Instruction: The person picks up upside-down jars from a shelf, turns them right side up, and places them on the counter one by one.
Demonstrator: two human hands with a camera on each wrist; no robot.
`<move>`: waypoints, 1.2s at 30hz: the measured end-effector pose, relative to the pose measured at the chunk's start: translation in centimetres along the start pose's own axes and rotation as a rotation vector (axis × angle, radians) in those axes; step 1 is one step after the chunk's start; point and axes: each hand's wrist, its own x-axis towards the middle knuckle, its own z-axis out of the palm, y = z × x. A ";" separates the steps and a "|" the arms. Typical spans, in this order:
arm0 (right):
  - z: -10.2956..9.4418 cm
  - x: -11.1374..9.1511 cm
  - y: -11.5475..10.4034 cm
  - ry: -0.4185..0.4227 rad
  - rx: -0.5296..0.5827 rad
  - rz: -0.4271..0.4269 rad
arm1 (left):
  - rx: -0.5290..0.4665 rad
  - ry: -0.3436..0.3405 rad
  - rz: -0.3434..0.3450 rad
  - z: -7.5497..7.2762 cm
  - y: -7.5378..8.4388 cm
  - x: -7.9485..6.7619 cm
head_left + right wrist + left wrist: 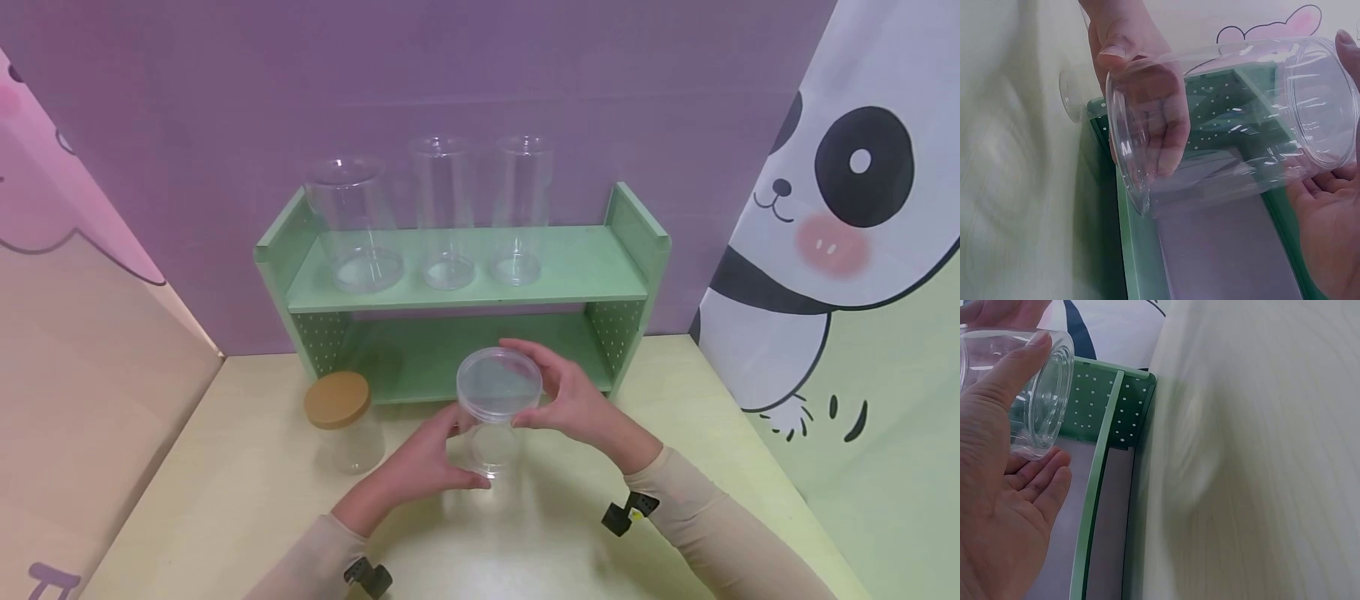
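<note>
A clear cylindrical jar (492,446) with a clear round lid (498,383) is held up in front of the green shelf (465,304). My left hand (420,467) grips it low down, its thumb along the base. Higher up, my right hand (573,400) holds the jar around the lid end. In the left wrist view the base of the jar (1054,394) is above the tabletop, between thumb and fingers. The right wrist view shows the see-through jar (1222,156) lengthwise, with both hands at its ends.
Left of the hands, a clear jar (356,446) with a tan lid (337,400) stands on the pale table (225,500). The shelf's upper board carries a wide clear container (356,217) and two narrower ones, left (444,200) and right (522,200). Printed panels flank both sides.
</note>
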 end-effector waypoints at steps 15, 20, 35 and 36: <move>0.5 -0.1 0.1 0.035 -0.048 0.023 | 0.014 0.048 -0.078 -1.2 1.1 -1.1; 0.6 -0.1 0.4 0.045 -0.042 0.036 | 0.053 0.144 -0.002 -3.9 3.1 -2.0; 0.6 0.0 1.2 0.064 -0.037 0.081 | 0.103 1.162 0.156 -16.2 5.1 -3.0; 0.6 0.0 1.3 0.066 -0.034 0.088 | 0.110 1.204 0.154 -16.9 4.8 -2.8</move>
